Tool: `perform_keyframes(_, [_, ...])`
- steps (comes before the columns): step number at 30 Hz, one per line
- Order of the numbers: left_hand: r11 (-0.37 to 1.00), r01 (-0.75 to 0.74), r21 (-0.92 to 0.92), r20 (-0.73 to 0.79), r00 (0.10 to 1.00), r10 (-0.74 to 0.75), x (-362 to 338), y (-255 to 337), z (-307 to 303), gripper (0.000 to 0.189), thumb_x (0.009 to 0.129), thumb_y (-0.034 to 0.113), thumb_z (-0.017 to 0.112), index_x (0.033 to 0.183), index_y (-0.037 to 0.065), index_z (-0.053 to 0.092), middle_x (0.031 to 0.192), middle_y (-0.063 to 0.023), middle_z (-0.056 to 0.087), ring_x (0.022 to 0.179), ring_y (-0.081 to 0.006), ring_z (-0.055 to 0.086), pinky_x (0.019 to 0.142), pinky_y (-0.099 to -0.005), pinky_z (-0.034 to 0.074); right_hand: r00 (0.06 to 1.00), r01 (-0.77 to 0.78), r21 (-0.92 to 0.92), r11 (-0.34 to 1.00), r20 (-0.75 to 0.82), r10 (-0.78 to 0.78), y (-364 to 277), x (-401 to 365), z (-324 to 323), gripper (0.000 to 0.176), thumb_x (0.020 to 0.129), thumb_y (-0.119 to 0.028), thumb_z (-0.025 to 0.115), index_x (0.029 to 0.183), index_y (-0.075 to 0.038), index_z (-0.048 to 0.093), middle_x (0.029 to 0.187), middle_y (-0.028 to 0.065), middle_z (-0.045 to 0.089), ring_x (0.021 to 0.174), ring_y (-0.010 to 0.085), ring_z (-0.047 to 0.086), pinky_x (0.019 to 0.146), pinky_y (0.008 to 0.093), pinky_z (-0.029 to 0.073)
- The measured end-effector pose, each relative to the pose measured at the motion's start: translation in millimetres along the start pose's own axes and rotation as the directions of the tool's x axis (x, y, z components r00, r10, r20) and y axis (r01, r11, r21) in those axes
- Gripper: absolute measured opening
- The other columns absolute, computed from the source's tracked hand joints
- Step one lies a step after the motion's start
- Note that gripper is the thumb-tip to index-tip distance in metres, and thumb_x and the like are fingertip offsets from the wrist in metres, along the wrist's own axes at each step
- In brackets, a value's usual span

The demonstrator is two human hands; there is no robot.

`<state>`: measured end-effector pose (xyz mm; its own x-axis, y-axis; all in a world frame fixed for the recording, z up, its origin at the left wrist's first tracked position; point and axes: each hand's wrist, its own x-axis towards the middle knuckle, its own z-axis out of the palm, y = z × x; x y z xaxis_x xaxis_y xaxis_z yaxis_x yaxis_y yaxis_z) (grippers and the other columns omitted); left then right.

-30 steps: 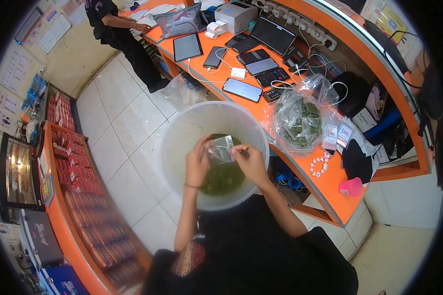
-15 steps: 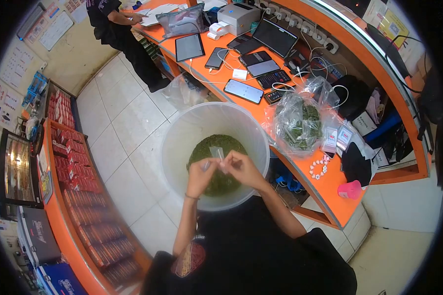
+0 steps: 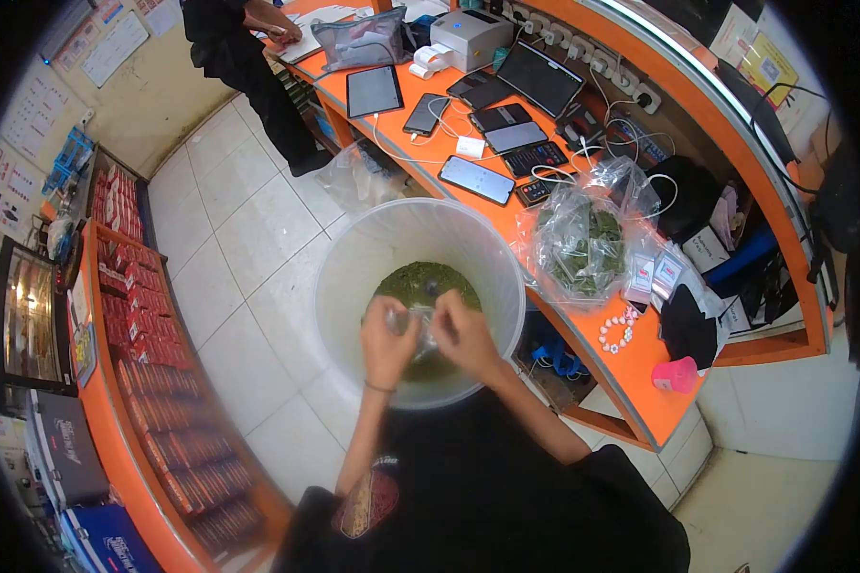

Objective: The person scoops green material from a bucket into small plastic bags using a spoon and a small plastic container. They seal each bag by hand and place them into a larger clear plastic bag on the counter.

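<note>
Both hands are over a large translucent tub (image 3: 344, 277) with green shredded leaf material (image 3: 416, 277) in its bottom. My left hand (image 3: 387, 339) is closed, fingertips pinching the left side of a small clear plastic bag (image 3: 422, 328). On the bag's other side my right hand (image 3: 461, 334) is closed too, its fingertips at the bag and somewhat blurred. The bag hangs between the hands; its contents are hard to make out.
On the orange desk (image 3: 631, 392) at right are a plastic bag of green leaves (image 3: 583, 248), phones, a laptop (image 3: 540, 76), a pink cup (image 3: 676, 374) and a bead bracelet (image 3: 616, 329). Another person (image 3: 258, 76) stands at the back left. A shelf (image 3: 177, 420) lines the left.
My hands have moved slightly apart, and the small bag now sits lower between them. The other person's hand has shifted over the papers. The view has shifted a little.
</note>
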<state>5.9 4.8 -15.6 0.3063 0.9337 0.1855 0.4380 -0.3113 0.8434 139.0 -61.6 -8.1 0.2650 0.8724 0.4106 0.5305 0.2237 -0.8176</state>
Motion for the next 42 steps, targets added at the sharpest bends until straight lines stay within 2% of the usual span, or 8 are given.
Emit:
perform_keyframes(2, [0.995,-0.025,0.093,-0.045,0.999,0.029,5,-1,-1,0.026,0.076,0.007,0.071,0.101,0.002,0.065,0.107,-0.0125,0.068,0.075,-0.0149,0.064,0.059,-0.0285,0.049,0.978,-0.187,0.042,0.982,-0.082,0.189,8,4,-5,0.021,0.083,0.001,0.062,0.092,-0.003,0.043,0.066,0.0103,0.05,0.055,0.0227,0.058,0.053,0.0345,0.045])
perform_keyframes(4, [0.868,-0.493,0.064,0.014,0.87,0.493,8,-3,-1,0.04,0.073,0.005,0.073,0.112,0.004,0.063,0.125,-0.0119,0.062,0.086,-0.013,0.065,0.056,-0.0223,0.048,0.98,-0.184,0.062,0.981,-0.06,0.188,9,7,-5,0.021,0.084,0.0,0.062,0.093,-0.004,0.043,0.065,0.0089,0.048,0.054,0.0195,0.057,0.052,0.0328,0.044])
perform_keyframes(7, [0.96,-0.203,-0.191,0.212,0.947,0.243,2,16,-10,0.051,0.072,0.007,0.074,0.12,0.006,0.059,0.128,-0.0128,0.061,0.1,-0.0197,0.065,0.068,-0.0243,0.052,0.984,-0.179,0.09,0.98,-0.011,0.18,8,10,-9,0.021,0.085,-0.001,0.063,0.095,-0.004,0.044,0.067,0.0057,0.049,0.058,0.0117,0.053,0.054,0.0275,0.042])
perform_keyframes(12, [0.917,-0.393,-0.074,0.088,0.913,0.398,5,16,-12,0.055,0.068,0.01,0.079,0.119,0.007,0.059,0.133,-0.0126,0.057,0.106,-0.0275,0.064,0.07,-0.0342,0.055,0.98,-0.197,0.191,0.962,0.041,0.193,4,12,-4,0.022,0.087,-0.002,0.065,0.097,-0.004,0.046,0.071,0.0025,0.052,0.064,0.0048,0.049,0.056,0.0219,0.04])
perform_keyframes(24, [0.921,-0.314,0.232,0.109,0.949,0.296,-2,4,-19,0.027,0.068,0.022,0.08,0.075,0.005,0.061,0.121,-0.0039,0.062,0.065,-0.0177,0.063,0.057,-0.0313,0.052,0.988,0.107,-0.15,0.983,-0.099,-0.122,3,17,8,0.018,0.085,0.0,0.066,0.094,-0.003,0.05,0.069,0.0061,0.053,0.055,0.013,0.052,0.051,0.0263,0.041])
perform_keyframes(33, [0.924,-0.382,0.018,-0.084,0.92,0.382,7,-12,-20,0.051,0.071,0.02,0.083,0.111,0.004,0.056,0.116,-0.0108,0.067,0.088,-0.0259,0.07,0.069,-0.0325,0.056,0.986,-0.114,0.095,0.989,0.134,0.101,1,35,-5,0.012,0.088,-0.006,0.065,0.092,-0.001,0.055,0.074,0.0101,0.06,0.058,0.0141,0.06,0.053,0.0287,0.045])
perform_keyframes(35, [0.951,-0.286,0.121,-0.102,0.949,0.299,9,-6,-32,0.07,0.07,0.027,0.086,0.126,0.005,0.05,0.114,-0.0115,0.068,0.09,-0.0249,0.07,0.074,-0.0326,0.057,0.89,-0.434,0.297,0.85,0.287,0.354,2,48,-13,0.016,0.091,-0.012,0.064,0.09,0.003,0.061,0.071,0.009,0.06,0.056,0.0087,0.059,0.052,0.026,0.044])
perform_keyframes(42, [0.946,-0.293,0.139,-0.256,0.912,0.32,11,-19,-41,0.068,0.07,0.023,0.087,0.126,0.002,0.055,0.112,-0.0126,0.068,0.085,-0.0207,0.069,0.07,-0.0301,0.055,0.887,-0.08,-0.422,0.903,0.382,0.257,97,108,37,0.027,0.091,-0.019,0.06,0.088,0.007,0.068,0.084,0.0292,0.065,0.073,0.0415,0.065,0.07,0.0439,0.052])
